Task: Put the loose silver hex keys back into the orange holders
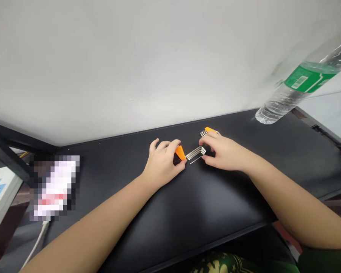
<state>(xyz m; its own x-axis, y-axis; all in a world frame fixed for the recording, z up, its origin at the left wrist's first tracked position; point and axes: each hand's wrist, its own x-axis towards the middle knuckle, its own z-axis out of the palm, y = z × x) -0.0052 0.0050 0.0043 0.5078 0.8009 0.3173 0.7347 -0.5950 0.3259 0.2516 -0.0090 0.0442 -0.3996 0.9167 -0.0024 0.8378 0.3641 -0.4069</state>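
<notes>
My left hand (165, 161) is closed, thumb and fingers pinching an orange hex key holder (180, 152). Several silver hex keys (197, 151) stick out of it to the right, their bent ends side by side. One separate hex key (196, 160) lies just below the row, with its bent end at my right thumb. My right hand (221, 149) is curled round the bent ends, thumb and fingers closed on that single key; its fingertips are partly hidden. Behind the right fingers rests a second orange holder with hex keys (210, 129), partly covered by the hand.
A clear plastic bottle (278, 102) with a green label stands on the black tabletop (182, 212) at the back right, near the wall (159, 68). On the left lie a blurred-out device (57, 185) with a white cable (36, 242) and a white power strip (2, 189).
</notes>
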